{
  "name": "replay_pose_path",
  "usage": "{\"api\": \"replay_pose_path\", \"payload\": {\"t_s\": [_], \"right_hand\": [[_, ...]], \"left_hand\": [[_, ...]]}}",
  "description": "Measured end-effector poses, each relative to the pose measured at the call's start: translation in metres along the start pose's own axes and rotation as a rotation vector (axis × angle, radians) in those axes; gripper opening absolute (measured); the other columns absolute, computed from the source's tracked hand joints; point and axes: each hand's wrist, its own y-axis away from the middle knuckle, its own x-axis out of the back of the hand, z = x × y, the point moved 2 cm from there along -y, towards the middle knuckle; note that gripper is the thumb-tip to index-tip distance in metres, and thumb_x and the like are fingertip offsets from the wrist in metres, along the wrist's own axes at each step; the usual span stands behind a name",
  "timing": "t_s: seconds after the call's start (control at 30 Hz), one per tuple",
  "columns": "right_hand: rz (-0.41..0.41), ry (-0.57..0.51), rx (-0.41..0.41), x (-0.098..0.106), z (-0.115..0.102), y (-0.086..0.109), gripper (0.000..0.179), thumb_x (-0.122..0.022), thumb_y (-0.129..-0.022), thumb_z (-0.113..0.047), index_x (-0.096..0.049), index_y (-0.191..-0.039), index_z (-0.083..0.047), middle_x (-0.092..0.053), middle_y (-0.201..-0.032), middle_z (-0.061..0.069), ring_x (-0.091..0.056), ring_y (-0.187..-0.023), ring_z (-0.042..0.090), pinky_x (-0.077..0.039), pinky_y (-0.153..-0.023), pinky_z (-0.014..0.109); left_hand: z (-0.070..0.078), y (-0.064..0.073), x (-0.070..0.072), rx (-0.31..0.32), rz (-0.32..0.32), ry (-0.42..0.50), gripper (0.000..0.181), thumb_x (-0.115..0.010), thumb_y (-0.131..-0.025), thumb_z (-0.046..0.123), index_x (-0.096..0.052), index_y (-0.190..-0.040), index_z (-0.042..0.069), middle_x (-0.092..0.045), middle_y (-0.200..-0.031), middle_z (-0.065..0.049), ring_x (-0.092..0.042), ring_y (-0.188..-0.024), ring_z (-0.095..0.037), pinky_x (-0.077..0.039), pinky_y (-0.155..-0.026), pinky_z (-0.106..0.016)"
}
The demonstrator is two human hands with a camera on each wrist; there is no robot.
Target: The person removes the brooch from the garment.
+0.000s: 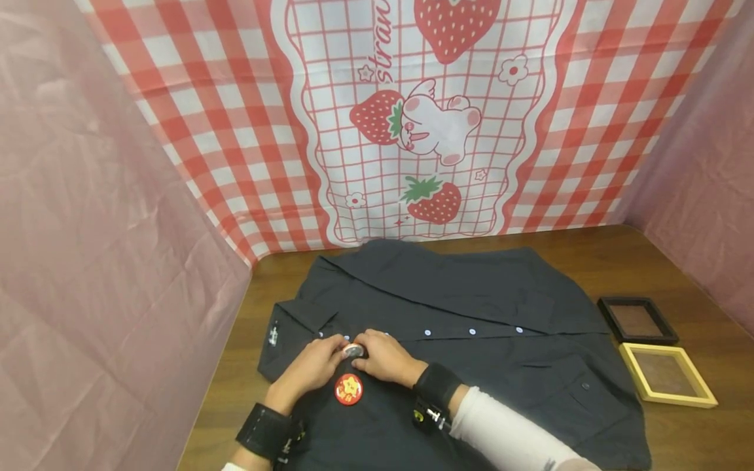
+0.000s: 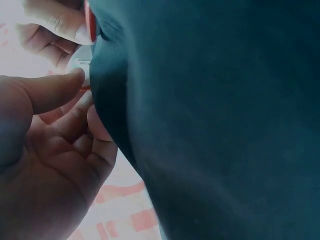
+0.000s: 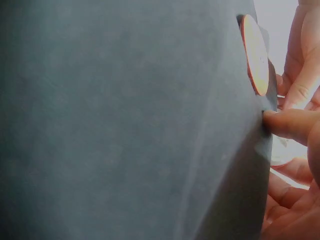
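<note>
A round pin badge, its silvery back turned up, is held between both hands over the dark shirt. My left hand pinches its left side; in the left wrist view the thumb lies on the badge back, where a pin shows. From the other side my right hand grips it, and in the right wrist view that thumb presses on the shirt cloth. A red badge with a yellow figure sits on the shirt just below the hands.
The shirt lies spread with its collar to the left and white buttons along the placket. On the wooden table at right are a black frame and a yellow frame. A checked strawberry cloth hangs behind.
</note>
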Motion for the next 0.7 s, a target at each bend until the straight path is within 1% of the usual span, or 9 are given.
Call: {"api": "replay_pose_path", "payload": {"t_s": [0.17,0.4,0.6,0.7], "right_hand": [[0.009,-0.038,-0.026,0.0009,0.0005,0.0012,0.022,-0.074,-0.084,-0.022,-0.069,-0.100,-0.009,-0.058,-0.078,-0.004,-0.048,-0.068,0.006,-0.039,-0.061,0.022],[0.019,-0.016,0.012,-0.0001,0.0010,0.0007,0.020,-0.072,-0.085,-0.018,-0.069,-0.102,-0.006,-0.057,-0.078,-0.001,-0.049,-0.068,0.008,-0.039,-0.060,0.024],[0.022,-0.008,0.017,-0.0011,0.0012,-0.0001,0.015,-0.071,-0.085,-0.016,-0.069,-0.097,-0.007,-0.057,-0.077,0.000,-0.050,-0.068,0.011,-0.040,-0.060,0.025],[0.021,-0.013,0.018,-0.0015,0.0014,0.0000,0.011,-0.070,-0.087,-0.016,-0.069,-0.093,-0.008,-0.055,-0.075,0.000,-0.048,-0.067,0.010,-0.038,-0.058,0.024]], "left_hand": [[-0.0002,-0.0032,-0.0023,0.030,0.010,0.016,0.009,-0.059,-0.095,0.012,-0.063,-0.102,0.010,-0.068,-0.090,-0.003,-0.064,-0.081,-0.018,-0.048,-0.070,-0.038],[0.0006,-0.0067,-0.0048,0.077,0.007,0.019,0.010,-0.058,-0.094,0.010,-0.064,-0.103,0.011,-0.067,-0.091,-0.002,-0.061,-0.081,-0.018,-0.047,-0.072,-0.038],[0.0019,-0.0083,-0.0048,0.106,-0.002,0.034,0.011,-0.062,-0.094,0.016,-0.067,-0.102,0.011,-0.063,-0.080,0.002,-0.055,-0.072,-0.014,-0.043,-0.066,-0.034],[0.0023,-0.0080,-0.0045,0.113,-0.006,0.051,0.014,-0.067,-0.091,0.018,-0.068,-0.103,0.011,-0.061,-0.078,0.003,-0.052,-0.070,-0.012,-0.042,-0.065,-0.031]]}}
